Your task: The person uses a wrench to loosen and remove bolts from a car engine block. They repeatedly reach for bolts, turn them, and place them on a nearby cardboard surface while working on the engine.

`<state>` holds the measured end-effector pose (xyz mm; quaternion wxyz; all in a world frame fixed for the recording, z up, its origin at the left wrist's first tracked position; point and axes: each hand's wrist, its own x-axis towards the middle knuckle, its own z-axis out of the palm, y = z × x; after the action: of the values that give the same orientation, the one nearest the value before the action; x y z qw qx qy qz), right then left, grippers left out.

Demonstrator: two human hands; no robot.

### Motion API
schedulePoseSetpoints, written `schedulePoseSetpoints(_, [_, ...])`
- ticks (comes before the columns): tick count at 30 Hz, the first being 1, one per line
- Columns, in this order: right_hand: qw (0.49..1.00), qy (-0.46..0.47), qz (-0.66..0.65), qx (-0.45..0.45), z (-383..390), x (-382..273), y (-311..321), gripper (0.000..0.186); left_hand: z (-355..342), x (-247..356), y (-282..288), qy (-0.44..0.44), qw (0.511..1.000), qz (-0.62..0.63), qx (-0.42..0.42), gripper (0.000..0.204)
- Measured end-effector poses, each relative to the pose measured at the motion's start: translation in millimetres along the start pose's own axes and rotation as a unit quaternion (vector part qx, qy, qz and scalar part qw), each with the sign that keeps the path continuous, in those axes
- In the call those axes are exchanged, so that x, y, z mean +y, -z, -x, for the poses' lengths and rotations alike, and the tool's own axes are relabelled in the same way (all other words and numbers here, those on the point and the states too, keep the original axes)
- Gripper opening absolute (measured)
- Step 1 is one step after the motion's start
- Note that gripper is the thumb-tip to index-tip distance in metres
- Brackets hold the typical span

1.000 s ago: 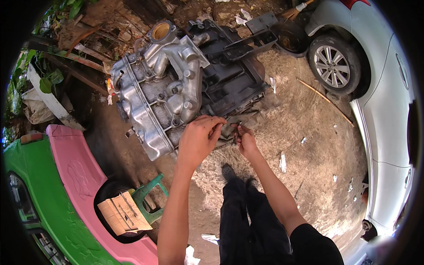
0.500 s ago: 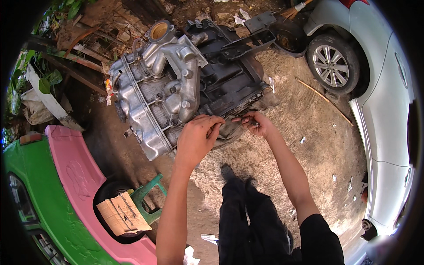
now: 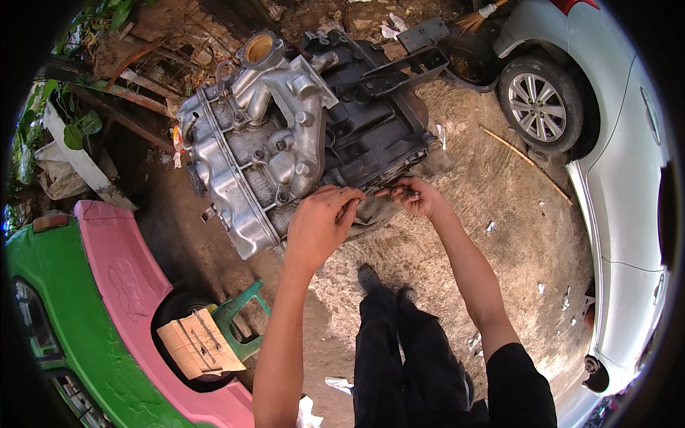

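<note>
An engine [image 3: 225, 178] with a silver metal cover and a dark block [image 3: 364, 132] lies before me. My left hand [image 3: 322, 222] is at its near edge, thumb and fingers drawn together in a pinch; whatever sits between the fingertips is too small to make out. Just to the right, my right hand [image 3: 417, 197] is beside the block's lower edge, its fingers curled around something small and dark that I cannot name. The fingertips of both hands point toward each other, a short gap apart.
A green and pink vehicle [image 3: 118, 278] stands at left, with a green plastic stool [image 3: 246, 321] and cardboard [image 3: 200, 344] bearing thin metal rods by its wheel. At right is a silver car [image 3: 617, 192]. A thin stick [image 3: 524, 162] and a black basin [image 3: 467, 64] lie between.
Both hands stay at the engine's near edge. The right hand's fingers have shifted slightly around the small dark thing; the view has moved a touch.
</note>
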<state>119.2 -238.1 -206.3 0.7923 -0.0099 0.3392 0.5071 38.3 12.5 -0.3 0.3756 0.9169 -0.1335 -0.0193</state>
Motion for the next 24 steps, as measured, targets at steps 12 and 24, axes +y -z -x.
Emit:
schedulePoseSetpoints(12, [0.998,-0.066,-0.011,0.009,-6,-28,10,0.06,0,1,0,0.004,1.0,0.002,0.001,0.015])
schedulePoseSetpoints(24, [0.996,-0.035,0.061,0.048,-5,-20,-2,0.058,-1,-1,0,-0.011,1.0,0.003,0.003,0.015])
